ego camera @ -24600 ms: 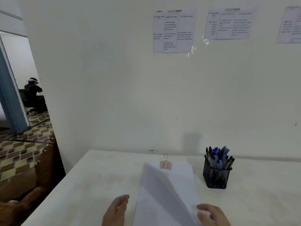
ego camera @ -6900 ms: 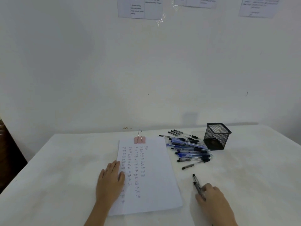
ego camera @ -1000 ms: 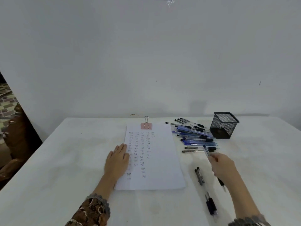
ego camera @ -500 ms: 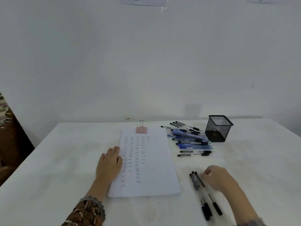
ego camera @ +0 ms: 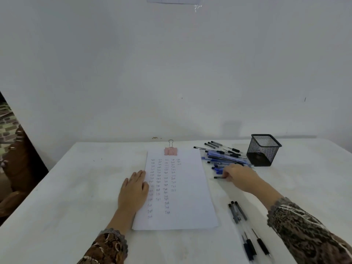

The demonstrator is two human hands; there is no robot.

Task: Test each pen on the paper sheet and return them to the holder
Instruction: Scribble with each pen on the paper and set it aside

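**Person reaching for a pen beside a test sheet on a white table**

Seen from a head-worn camera looking down at a white table (ego camera: 76, 187) set against a plain white wall (ego camera: 171, 73).

A paper sheet (ego camera: 182, 189) lies flat in the middle of the table, its long side running away from the viewer. A pink binder clip (ego camera: 170, 150) grips its far edge. Columns of small handwritten marks cover the left half of the sheet.

The left hand (ego camera: 133, 191) rests palm down, fingers straight and together. It lies across the sheet's left edge and presses it to the table.

To the right of the sheet's far end, a pile of pens (ego camera: 222, 157), blue and black, lies loose on the table. Just beside the pile, further right, a black mesh pen holder (ego camera: 263, 149) stands with its open top up.

The right hand (ego camera: 241, 178) reaches to the near edge of the pile. Its fingers curl down and pinch one end of a black pen (ego camera: 218, 177), which lies on the table and points left toward the sheet.

Nearer the viewer, to the right of the sheet's near corner, three pens (ego camera: 237, 211) lie side by side, well apart from the pile. Their clear barrels run toward the table's near edge.

Both forearms wear brown patterned sleeves (ego camera: 304, 235). The lower edge of a printed sheet (ego camera: 171, 0) shows high on the wall.
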